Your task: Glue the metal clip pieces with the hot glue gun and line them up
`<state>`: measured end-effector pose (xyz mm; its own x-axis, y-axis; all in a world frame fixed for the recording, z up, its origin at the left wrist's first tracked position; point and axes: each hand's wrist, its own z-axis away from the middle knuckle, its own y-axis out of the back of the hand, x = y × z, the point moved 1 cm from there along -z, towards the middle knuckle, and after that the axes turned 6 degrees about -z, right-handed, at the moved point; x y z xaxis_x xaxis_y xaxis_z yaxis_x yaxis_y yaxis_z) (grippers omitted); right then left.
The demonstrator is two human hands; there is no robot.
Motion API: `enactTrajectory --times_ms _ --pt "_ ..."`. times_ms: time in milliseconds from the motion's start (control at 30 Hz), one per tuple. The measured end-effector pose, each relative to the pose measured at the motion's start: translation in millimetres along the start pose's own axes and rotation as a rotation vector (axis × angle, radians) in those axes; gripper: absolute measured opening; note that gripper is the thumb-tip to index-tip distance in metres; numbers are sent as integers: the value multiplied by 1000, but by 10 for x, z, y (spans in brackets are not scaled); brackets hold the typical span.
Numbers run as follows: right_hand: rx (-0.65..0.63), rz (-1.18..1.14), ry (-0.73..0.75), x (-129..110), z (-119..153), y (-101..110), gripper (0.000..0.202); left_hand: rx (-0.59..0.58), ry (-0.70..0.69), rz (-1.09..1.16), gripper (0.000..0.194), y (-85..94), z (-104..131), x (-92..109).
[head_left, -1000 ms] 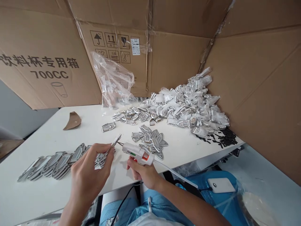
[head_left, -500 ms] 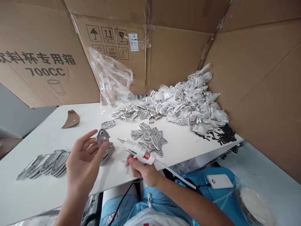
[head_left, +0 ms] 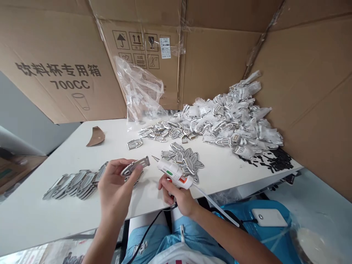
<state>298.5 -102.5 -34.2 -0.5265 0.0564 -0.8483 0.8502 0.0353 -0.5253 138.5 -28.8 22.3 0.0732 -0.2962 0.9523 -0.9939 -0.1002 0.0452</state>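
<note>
Between the fingers and thumb of my left hand (head_left: 119,183) is a silvery metal piece (head_left: 135,166), tilted with one end toward the right. More such pieces lie partly hidden behind that hand. My right hand (head_left: 177,192) is wrapped round a white glue gun (head_left: 174,173), whose nozzle points up and left, close to the held piece but apart from it. A white glue stick (head_left: 217,205) sticks out of the gun's back. Overlapping rows of metal pieces (head_left: 82,183) lie left of my left hand, and a loose heap (head_left: 189,159) lies behind the gun.
Bagged metal pieces (head_left: 239,117) are piled at the back right, beside black strips (head_left: 279,160). Cardboard (head_left: 217,66) walls the table's back. A clear plastic bag (head_left: 137,90) and a cardboard scrap (head_left: 96,136) are at the back left. A white power bank (head_left: 269,217) rests on blue plastic.
The piece in my left hand has turned from upright to lying sideways, its end now nearer the nozzle. The whole view has shifted, so the table's things appear farther right.
</note>
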Motion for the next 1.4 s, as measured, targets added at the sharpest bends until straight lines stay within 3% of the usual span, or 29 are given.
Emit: enactTrajectory --times_ms 300,533,1400 --pt "-20 53 -17 -1 40 -30 44 -32 155 -21 45 51 10 -34" --pt "-44 38 -21 77 22 20 42 -220 205 -43 44 25 31 3" --pt "2 47 -72 62 36 10 42 -175 124 -41 32 34 89 127"
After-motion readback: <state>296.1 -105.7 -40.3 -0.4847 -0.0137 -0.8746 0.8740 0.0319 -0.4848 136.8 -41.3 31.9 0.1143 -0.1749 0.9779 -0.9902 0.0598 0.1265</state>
